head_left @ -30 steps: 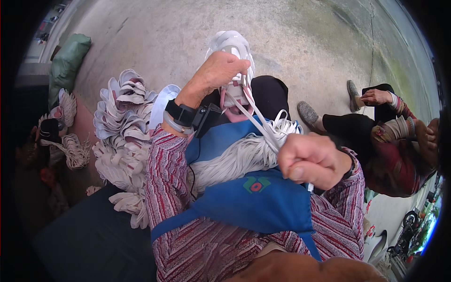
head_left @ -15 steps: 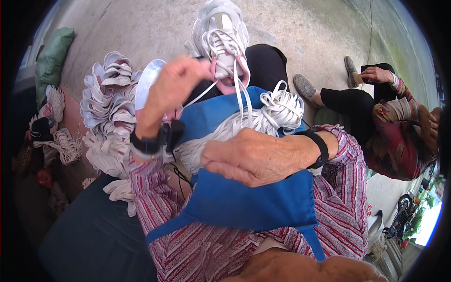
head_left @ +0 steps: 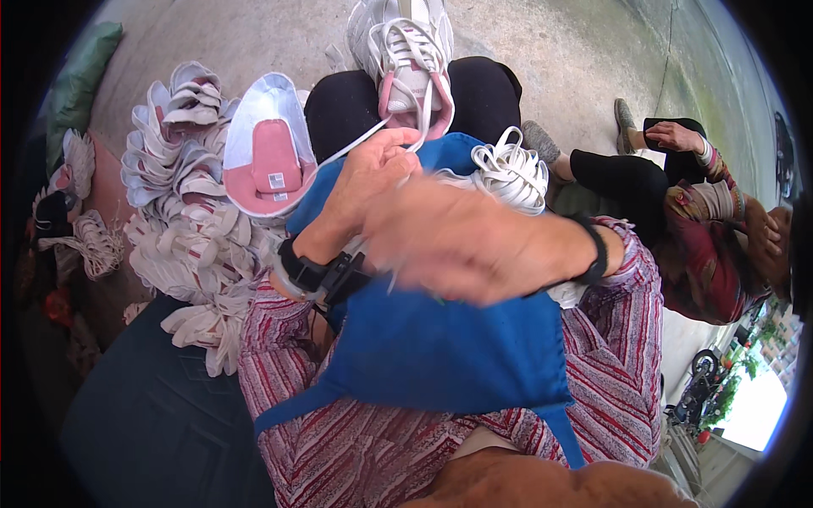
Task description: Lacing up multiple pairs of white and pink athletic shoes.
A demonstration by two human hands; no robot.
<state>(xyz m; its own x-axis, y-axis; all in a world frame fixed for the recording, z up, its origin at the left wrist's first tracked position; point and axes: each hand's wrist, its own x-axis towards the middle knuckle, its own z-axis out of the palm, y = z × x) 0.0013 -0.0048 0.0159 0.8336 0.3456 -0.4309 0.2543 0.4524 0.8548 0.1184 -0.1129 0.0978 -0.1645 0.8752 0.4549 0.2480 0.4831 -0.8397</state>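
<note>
A white and pink sneaker (head_left: 411, 63) rests at my knees, toe pointing away, with white laces (head_left: 408, 41) threaded across its tongue. One loose lace end runs from its left side toward my left wrist; another drops from the right side to my left fingertips. My left hand (head_left: 368, 182) is closed just below the shoe's collar, its fingers pinched at that lace. Smeared by motion, my right hand (head_left: 461, 241) passes over the blue apron (head_left: 440, 347) close to the left one, and its fingers cannot be made out. A bundle of white laces (head_left: 512, 173) lies on my lap, partly covered by my hands.
To my left lies a pink and white insole (head_left: 269, 157) beside a pile of white and pink shoe uppers (head_left: 190, 220). Farther left are more lace bundles (head_left: 93, 241) and a green sack (head_left: 80, 85). A seated person (head_left: 711, 220) is on the right.
My left hand has come down and right to the lace below the shoe. The right hand has moved slightly and blurred. The insole, previously mostly covered by my left arm, now shows.
</note>
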